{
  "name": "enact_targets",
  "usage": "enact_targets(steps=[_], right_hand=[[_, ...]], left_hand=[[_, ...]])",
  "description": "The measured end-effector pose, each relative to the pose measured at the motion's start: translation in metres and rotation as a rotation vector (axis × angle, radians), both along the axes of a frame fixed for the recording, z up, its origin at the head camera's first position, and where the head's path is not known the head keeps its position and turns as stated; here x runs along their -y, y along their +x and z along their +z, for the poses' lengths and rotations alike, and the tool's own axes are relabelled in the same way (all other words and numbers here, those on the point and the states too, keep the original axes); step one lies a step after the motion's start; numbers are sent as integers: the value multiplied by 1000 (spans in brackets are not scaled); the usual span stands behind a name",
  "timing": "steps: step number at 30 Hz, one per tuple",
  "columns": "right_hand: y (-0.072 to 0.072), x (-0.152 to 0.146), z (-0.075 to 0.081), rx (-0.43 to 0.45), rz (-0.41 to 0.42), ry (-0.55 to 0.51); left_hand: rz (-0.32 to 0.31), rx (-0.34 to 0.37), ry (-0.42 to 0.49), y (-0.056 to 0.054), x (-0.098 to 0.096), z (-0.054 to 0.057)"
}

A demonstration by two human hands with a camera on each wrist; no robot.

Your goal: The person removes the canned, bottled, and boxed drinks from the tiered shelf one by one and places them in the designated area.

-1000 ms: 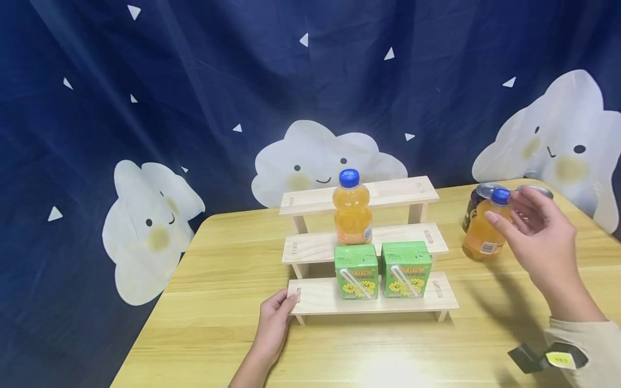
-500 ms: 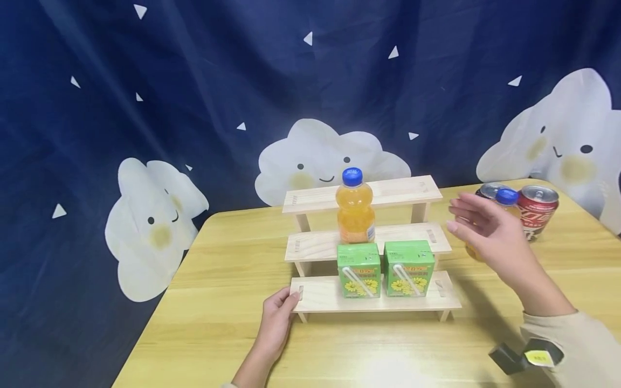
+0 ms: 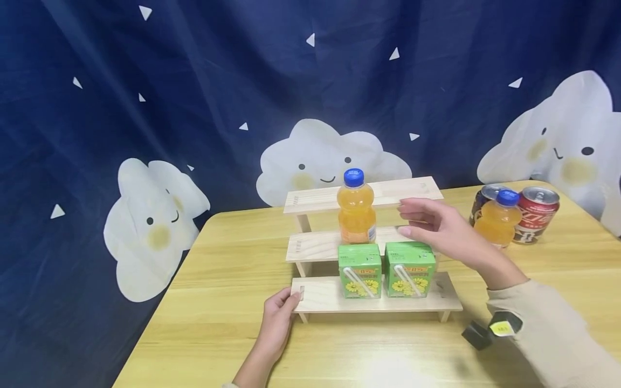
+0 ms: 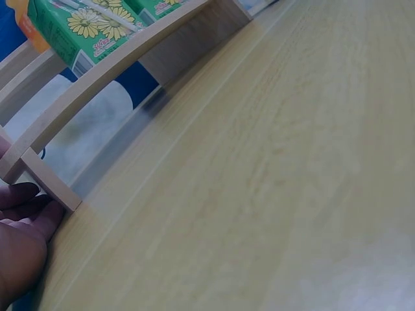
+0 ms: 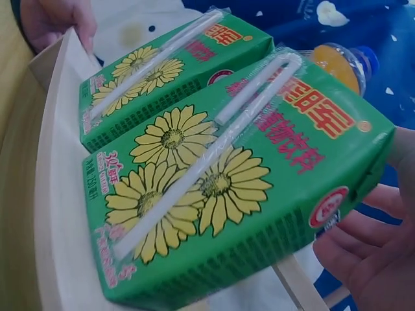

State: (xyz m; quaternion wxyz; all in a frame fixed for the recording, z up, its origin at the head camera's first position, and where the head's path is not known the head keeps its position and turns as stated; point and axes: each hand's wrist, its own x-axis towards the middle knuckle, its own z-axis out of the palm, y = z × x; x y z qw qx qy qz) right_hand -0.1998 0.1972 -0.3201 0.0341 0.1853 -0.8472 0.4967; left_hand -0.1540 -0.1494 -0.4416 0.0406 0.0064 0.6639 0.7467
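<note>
Dark blue curtain [image 3: 218, 86] fills the whole top of the frame, printed with smiley white clouds [image 3: 327, 161] and little white triangles, and below it sits a pale wooden worktop [image 3: 218, 258]. Around the middle of the frame there's a three-step wooden stand [image 3: 317, 299]. Two green drink cartons [image 3: 410, 272] stand side by side on its bottom step, each with a wrapped straw slanting across the front and yellow flowers printed on it. Just behind the left carton, an orange drink bottle [image 3: 356, 213] with a blue cap stands upright on the middle step.

Left hand [image 3: 277, 318], lower centre of the frame, is gripping the left end of the bottom step, thumb on top. Right hand [image 3: 446, 234] is right of centre, up over the back of the right-hand carton, fingers a bit bent with nothing in them. Can't tell if it's actually touching that carton. Its beige sleeve [image 3: 543, 323] runs off to the lower right.

Over at the right side of the frame, a second orange bottle [image 3: 497, 222] stands on the worktop, with a dark can [image 3: 477, 203] and a red can [image 3: 539, 207] close by.
</note>
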Motion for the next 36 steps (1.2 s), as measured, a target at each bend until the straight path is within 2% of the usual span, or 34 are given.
enact_targets(steps=[8, 16, 19, 24, 27, 32, 36], right_hand=[[-14, 10, 1, 19, 90, 35], [-29, 17, 3, 66, 242, 7], [-33, 20, 3, 116, 299, -18], [-40, 25, 2, 251, 371, -72], [-44, 28, 1, 287, 420, -100], [-48, 31, 1, 269, 482, -125], [-51, 36, 1, 227, 488, -100]], left_hand=[[3, 4, -16, -1, 0, -1], [0, 3, -20, -1, 1, 0], [1, 4, -17, -1, 1, 0], [-2, 4, -6, 0, 0, 0], [-3, 5, -4, 0, 0, 0], [-2, 9, -14, -1, 0, -1], [-2, 8, -14, -1, 1, -1]])
